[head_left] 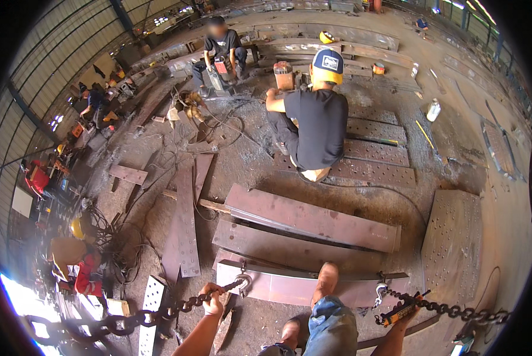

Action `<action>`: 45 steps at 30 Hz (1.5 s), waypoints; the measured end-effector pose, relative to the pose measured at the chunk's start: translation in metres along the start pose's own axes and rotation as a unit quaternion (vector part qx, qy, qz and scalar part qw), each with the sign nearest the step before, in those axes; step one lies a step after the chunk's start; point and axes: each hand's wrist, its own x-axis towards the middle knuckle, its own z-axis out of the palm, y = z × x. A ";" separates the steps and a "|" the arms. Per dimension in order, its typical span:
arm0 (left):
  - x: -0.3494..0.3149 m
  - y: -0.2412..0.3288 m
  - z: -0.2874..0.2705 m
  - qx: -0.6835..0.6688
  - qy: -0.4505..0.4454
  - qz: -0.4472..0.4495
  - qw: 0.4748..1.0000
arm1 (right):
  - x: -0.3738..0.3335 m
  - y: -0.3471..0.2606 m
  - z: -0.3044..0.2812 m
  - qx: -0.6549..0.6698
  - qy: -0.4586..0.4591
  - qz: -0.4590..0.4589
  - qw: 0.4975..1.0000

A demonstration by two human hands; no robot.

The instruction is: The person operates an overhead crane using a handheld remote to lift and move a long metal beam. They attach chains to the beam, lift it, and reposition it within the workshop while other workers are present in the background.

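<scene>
My left hand (213,301) is closed around a heavy steel chain (150,317) that runs in from the lower left. This chain ends in a hook (243,283) at the left part of a long steel plate (295,289). A second hook (381,292), on the right chain (450,310), sits at the plate's right part. In my right hand (409,317) is a black-and-orange handheld controller (396,311), close against the right chain; whether the hand also touches that chain I cannot tell. My brown boot (326,280) rests on the plate's upper edge.
More steel plates (313,216) lie just beyond. A co-worker (313,113) squats ahead beside drilled plates (375,151); another person (221,50) sits farther back with a red machine (221,68). Cables (230,121) trail across the floor. A wide drilled plate (453,237) lies at right.
</scene>
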 end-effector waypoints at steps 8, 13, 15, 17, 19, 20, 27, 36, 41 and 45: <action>-0.020 0.007 -0.027 0.036 -0.033 -0.123 0.991 | 0.028 -0.011 -0.002 0.046 0.012 -0.042 0.998; -0.022 0.001 -0.054 0.110 -0.135 -0.123 0.977 | 0.059 -0.076 -0.030 0.084 -0.109 -0.093 0.986; -0.020 0.011 -0.075 0.059 -0.232 -0.186 0.953 | 0.065 -0.133 -0.026 0.089 -0.154 -0.098 0.979; -0.013 0.037 -0.103 0.285 -0.371 -0.104 0.878 | 0.051 -0.200 -0.009 0.095 -0.177 -0.106 0.974; 0.030 0.080 -0.125 0.407 -0.491 -0.028 0.770 | 0.029 -0.272 0.033 0.088 -0.118 -0.224 0.963; 0.056 0.110 -0.131 0.399 -0.550 0.013 0.733 | 0.010 -0.308 0.057 0.060 -0.099 -0.311 0.943; 0.203 0.476 -0.124 -0.084 -0.298 0.075 0.948 | -0.141 -0.534 0.207 0.269 -0.303 -0.350 0.845; 0.110 0.750 -0.042 -0.187 -0.206 0.322 0.905 | -0.208 -0.582 0.313 0.180 -0.570 -0.227 0.769; 0.065 0.767 0.000 -0.164 -0.018 0.238 0.957 | -0.204 -0.569 0.296 0.124 -0.697 -0.162 0.688; 0.055 0.770 0.009 -0.190 -0.052 0.227 0.954 | -0.209 -0.563 0.278 0.061 -0.614 -0.210 0.758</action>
